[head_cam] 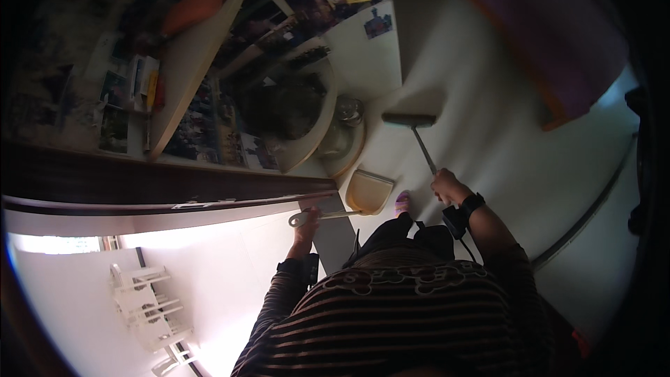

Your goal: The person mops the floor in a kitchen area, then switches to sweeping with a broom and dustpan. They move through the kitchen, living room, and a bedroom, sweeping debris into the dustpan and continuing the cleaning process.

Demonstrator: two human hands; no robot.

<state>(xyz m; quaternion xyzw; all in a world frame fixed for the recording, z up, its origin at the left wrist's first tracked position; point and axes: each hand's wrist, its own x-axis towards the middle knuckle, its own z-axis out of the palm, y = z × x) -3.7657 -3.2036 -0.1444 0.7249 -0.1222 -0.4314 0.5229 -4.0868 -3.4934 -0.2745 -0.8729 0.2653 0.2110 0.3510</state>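
Observation:
My right hand (447,187) grips the handle of a broom (409,120), whose wide head rests on or just above the pale floor ahead of me. In my left hand (308,228) is the long light handle of a cream dustpan (369,192). The pan lies low beside my foot in a purple sandal (402,202), its mouth facing away from me. Broom head and dustpan are apart. Whether any dirt lies in the pan is too dim to tell.
Curved corner shelves (314,152) with photos stand at left, a glass-like object (349,110) on a low tier. A purple cloth with an orange edge (555,52) hangs at upper right. Beyond a doorway at lower left stand white chairs (149,303). A dark strip (586,220) crosses the right floor.

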